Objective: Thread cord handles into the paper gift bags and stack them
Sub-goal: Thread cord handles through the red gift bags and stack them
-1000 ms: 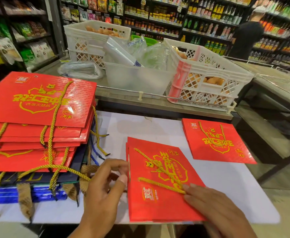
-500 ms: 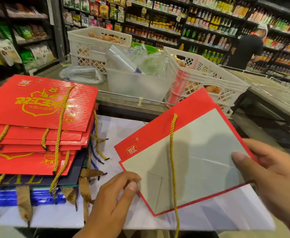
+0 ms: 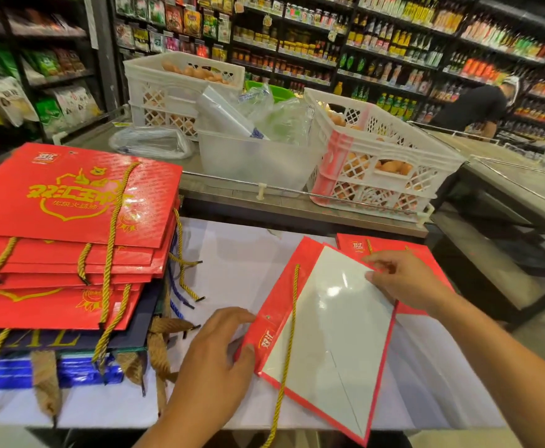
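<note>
A flat red paper gift bag [image 3: 329, 334] lies tilted over the white table [image 3: 232, 270], its white underside up. A gold cord handle [image 3: 292, 318] runs down across it and hangs past the table's near edge. My left hand [image 3: 219, 347] holds the bag's red left edge between thumb and fingers. My right hand [image 3: 403, 279] pinches the far corner of the white side. Under that hand lies another red bag [image 3: 432, 253], face up. At the left stands a tall stack of red bags [image 3: 70, 205] with gold cords dangling.
Under the red stack lie dark and blue bags [image 3: 70, 370] with brown twisted handles. Behind the table, a counter holds white crates of eggs [image 3: 377, 163] and a clear tub [image 3: 251, 160] with plastic bags. A person [image 3: 471, 108] bends at the back right shelves.
The bag has been flipped from face up to white side up, then lowered and swung right toward the table. My right hand has moved from its side edge to its far corner.
</note>
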The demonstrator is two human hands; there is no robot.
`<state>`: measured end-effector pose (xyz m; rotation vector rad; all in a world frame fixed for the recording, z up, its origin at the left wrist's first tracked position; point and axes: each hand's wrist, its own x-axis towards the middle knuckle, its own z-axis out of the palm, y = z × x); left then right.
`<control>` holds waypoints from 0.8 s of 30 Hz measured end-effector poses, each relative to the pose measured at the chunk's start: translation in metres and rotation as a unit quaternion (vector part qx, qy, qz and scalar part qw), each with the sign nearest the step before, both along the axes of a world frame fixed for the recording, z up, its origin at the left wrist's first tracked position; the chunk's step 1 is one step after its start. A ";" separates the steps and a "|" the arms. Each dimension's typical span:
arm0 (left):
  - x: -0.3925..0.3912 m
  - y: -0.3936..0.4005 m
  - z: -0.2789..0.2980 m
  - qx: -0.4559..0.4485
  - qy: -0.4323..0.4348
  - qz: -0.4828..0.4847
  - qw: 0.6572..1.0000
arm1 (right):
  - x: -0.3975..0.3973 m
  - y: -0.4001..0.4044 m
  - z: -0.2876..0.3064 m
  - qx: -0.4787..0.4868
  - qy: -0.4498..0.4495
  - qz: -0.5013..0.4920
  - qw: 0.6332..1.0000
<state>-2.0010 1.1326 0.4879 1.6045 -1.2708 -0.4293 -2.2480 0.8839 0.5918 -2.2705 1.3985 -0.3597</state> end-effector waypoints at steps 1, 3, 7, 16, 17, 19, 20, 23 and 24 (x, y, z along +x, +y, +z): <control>0.000 -0.002 -0.002 0.011 -0.015 -0.010 1.000 | 0.005 -0.005 -0.007 -0.033 0.022 0.005 0.999; -0.001 -0.004 -0.005 0.038 -0.035 -0.017 0.999 | 0.017 -0.009 -0.024 -0.077 0.067 0.011 0.995; -0.001 -0.001 0.000 0.056 -0.015 -0.010 0.998 | 0.036 0.031 -0.042 -0.169 0.067 0.124 0.975; -0.001 0.000 0.001 0.057 -0.020 -0.012 0.998 | 0.046 0.167 -0.068 0.147 0.144 0.372 0.905; -0.001 0.000 0.001 0.059 -0.013 -0.016 0.998 | 0.044 0.179 -0.067 0.213 0.109 0.349 0.906; 0.000 0.001 0.003 0.069 -0.006 -0.024 0.997 | 0.038 0.186 -0.070 0.184 0.057 0.321 0.927; 0.000 0.001 0.004 0.077 -0.005 -0.029 0.997 | 0.034 0.190 -0.071 0.186 0.038 0.318 0.929; 0.002 0.002 0.009 0.096 0.027 -0.045 0.994 | 0.035 0.197 -0.061 0.139 -0.039 0.295 0.945; 0.003 0.003 0.011 0.102 0.052 -0.049 0.992 | 0.035 0.195 -0.065 0.151 -0.072 0.280 0.945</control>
